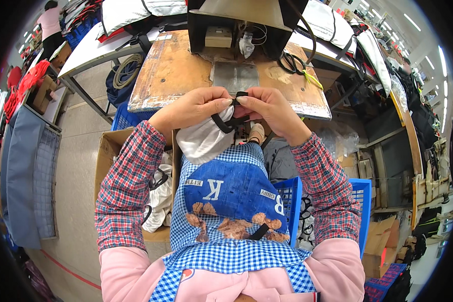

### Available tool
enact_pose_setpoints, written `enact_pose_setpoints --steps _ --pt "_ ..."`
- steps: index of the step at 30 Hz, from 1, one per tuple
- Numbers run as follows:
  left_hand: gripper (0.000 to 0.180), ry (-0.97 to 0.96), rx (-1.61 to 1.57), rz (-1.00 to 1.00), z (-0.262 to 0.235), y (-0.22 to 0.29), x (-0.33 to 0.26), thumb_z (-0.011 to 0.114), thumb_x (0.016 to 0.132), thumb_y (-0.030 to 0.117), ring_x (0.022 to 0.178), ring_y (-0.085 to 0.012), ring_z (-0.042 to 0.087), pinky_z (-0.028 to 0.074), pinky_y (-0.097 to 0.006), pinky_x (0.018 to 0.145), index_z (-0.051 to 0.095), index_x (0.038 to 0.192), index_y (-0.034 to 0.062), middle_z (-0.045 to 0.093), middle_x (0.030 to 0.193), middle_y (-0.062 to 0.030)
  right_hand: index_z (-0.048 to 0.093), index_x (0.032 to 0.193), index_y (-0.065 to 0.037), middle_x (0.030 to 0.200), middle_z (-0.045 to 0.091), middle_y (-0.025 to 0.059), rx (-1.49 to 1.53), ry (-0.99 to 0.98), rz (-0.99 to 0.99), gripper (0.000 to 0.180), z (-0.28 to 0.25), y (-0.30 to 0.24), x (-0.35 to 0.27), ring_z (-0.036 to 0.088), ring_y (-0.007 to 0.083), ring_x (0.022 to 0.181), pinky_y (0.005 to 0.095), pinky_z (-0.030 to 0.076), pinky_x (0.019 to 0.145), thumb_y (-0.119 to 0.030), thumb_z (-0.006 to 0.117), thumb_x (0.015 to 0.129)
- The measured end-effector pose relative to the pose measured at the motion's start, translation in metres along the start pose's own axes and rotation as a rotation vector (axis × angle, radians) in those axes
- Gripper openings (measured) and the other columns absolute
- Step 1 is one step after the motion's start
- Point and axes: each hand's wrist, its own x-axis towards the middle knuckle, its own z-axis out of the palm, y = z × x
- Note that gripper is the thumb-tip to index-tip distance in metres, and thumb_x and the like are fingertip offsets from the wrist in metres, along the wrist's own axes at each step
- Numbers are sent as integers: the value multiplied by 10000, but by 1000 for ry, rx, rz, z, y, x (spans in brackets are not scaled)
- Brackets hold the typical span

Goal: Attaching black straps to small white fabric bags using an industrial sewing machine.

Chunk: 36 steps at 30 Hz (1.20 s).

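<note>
My left hand (pixel 191 109) and my right hand (pixel 277 111) meet in front of the worktable's near edge, fingertips close together. Between them is a black strap (pixel 224 125), each hand pinching an end of it between thumb and forefinger. A loop of the strap hangs below the fingers. From it a white cloth piece (pixel 204 142) drapes under my left hand, over my lap; whether it is a bag or a flat panel I cannot tell. The exact spot where the strap ends meet is partly covered by my fingers.
A worn wooden worktable (pixel 161 65) carries a dark machine (pixel 239 17) with a metal plate below it. Black and yellow cords (pixel 299 68) lie at its right. Beside my legs stand a cardboard box (pixel 105 156) of white pieces and a blue crate (pixel 361 201).
</note>
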Motion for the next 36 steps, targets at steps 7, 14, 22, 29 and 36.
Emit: enact_pose_setpoints --steps 7,14,22,29,36 --pt "300 139 302 -105 -6 17 23 576 934 265 764 -73 514 447 -241 715 626 980 -26 578 780 6 594 943 -36 855 614 9 64 159 -95 179 -6 19 22 610 86 793 238 523 688 -202 529 959" --pt "329 323 268 -57 -18 -3 52 599 906 224 851 -112 583 464 -252 779 637 1048 -70 665 912 -66 584 899 -49 829 574 9 310 262 -119 177 -12 20 50 550 104 703 259 500 626 -210 531 950" --pt "325 345 183 -44 -21 -11 76 596 909 214 877 -108 572 454 -239 796 635 1055 -73 660 935 -65 587 874 -46 820 575 26 499 338 -123 163 -19 17 60 556 132 703 277 487 623 -196 555 931" --pt "320 426 135 23 -18 -15 83 615 871 210 771 -137 594 477 -273 725 654 997 -82 683 841 -113 599 888 -55 794 594 15 542 341 -126 122 -24 16 64 562 134 664 290 490 630 -163 556 922" --pt "354 408 148 -24 -16 -10 82 617 902 233 838 -105 566 453 -234 761 630 1047 -90 653 897 -64 600 901 -49 810 589 20 574 356 -123 133 -23 13 64 542 134 683 286 471 628 -172 556 922"
